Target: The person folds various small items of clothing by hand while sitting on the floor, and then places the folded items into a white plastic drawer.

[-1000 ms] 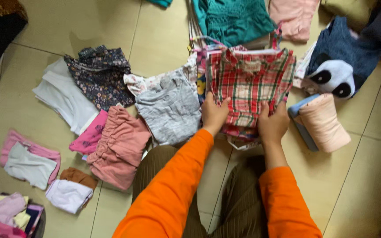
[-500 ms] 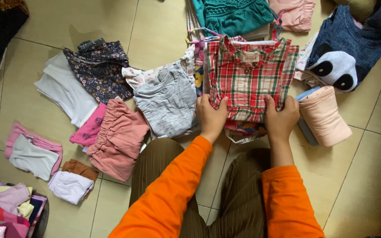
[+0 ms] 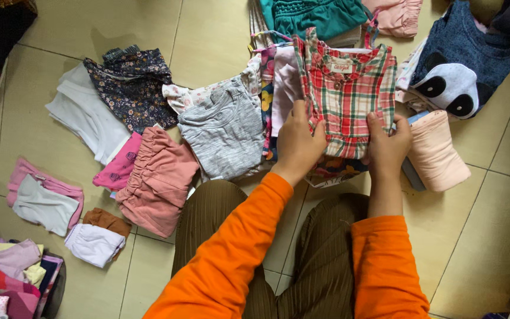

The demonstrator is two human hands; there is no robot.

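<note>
Person seated on tiled floor (image 3: 479, 236), knees in brown ribbed trousers, orange sleeves reaching forward.

Left hand (image 3: 298, 142): closed on the lower left edge of a red-and-green plaid shirt (image 3: 349, 88), fingers curled over the fabric, thumb side toward the middle. Right hand (image 3: 386, 145): gripping the lower right edge of the same shirt, fingers pinching the hem. Shirt lies flat, collar away from the person, buttons facing up, on top of a small stack of other clothes; a floral piece (image 3: 334, 168) shows from under its bottom edge, between the two hands.

Around it:
- Grey T-shirt (image 3: 225, 133) just left of the left hand, flat, overlapping a white floral garment (image 3: 199, 94) at its upper edge.
- Pale pink garment (image 3: 284, 82) tucked between grey T-shirt and plaid shirt, partly under the plaid.
- Dusty pink ruffled shorts (image 3: 157, 180) left of the grey T-shirt, touching the person's left knee.
- Bright pink piece (image 3: 119, 168) beside the shorts.
- Dark floral top (image 3: 131, 85) lying over a white garment (image 3: 84, 121), further left.
- Peach folded garment (image 3: 438, 153) just right of the right hand.
- Blue sweater with panda face (image 3: 461, 65) beyond it.
- Teal top (image 3: 314, 15) above the plaid collar.
- Small folded white piece (image 3: 95, 243) and brown piece (image 3: 107, 220) near the left knee.
- Pile of mixed clothes (image 3: 7, 274) at lower left.
</note>
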